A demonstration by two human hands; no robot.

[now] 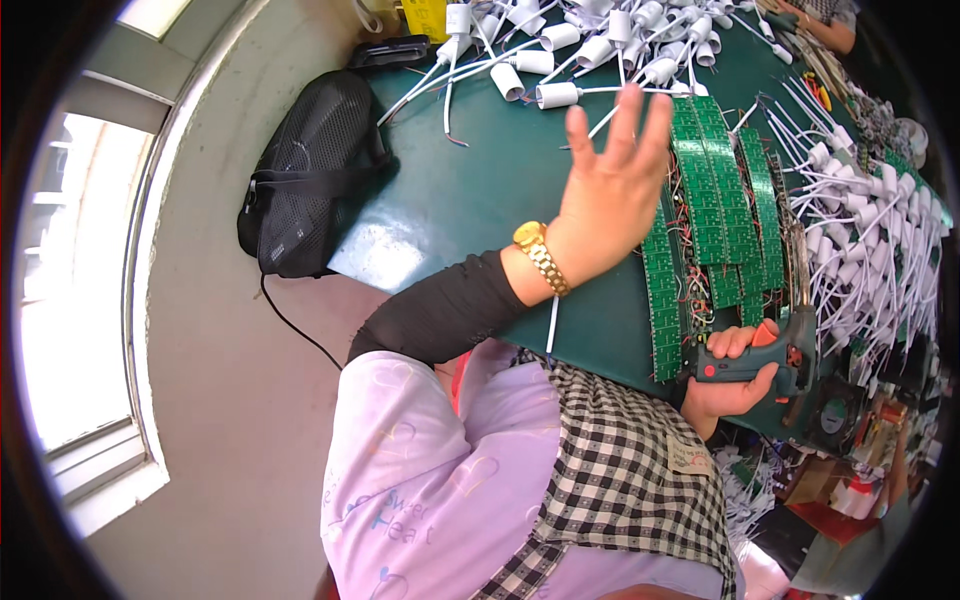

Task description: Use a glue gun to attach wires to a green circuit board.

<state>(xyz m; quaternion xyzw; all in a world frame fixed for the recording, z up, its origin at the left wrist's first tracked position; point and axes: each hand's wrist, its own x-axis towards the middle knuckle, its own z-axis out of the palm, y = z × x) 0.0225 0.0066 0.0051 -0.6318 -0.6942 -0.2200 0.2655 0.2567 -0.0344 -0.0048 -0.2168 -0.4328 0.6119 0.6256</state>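
Note:
My left hand (610, 195), with a gold watch (540, 258) at the wrist and a black sleeve, is raised over the green table with its fingers stretched and apart. Its fingertips overlap the cable of a white lamp socket (556, 95); whether they touch it I cannot tell. Just right of that hand lie rows of green circuit boards (708, 185) in long strips, with small wired parts between them. My right hand (728, 385) is wrapped round the handle of a dark grey soldering gun (755, 362) with an orange trigger, beside the near end of the boards.
Piles of white corded lamp sockets (640, 40) lie at the far side and on the right (870, 235). A black mesh bag (315, 180) rests on the table's left corner, its cord hanging down. Another person's arm (825, 30) shows at the far right.

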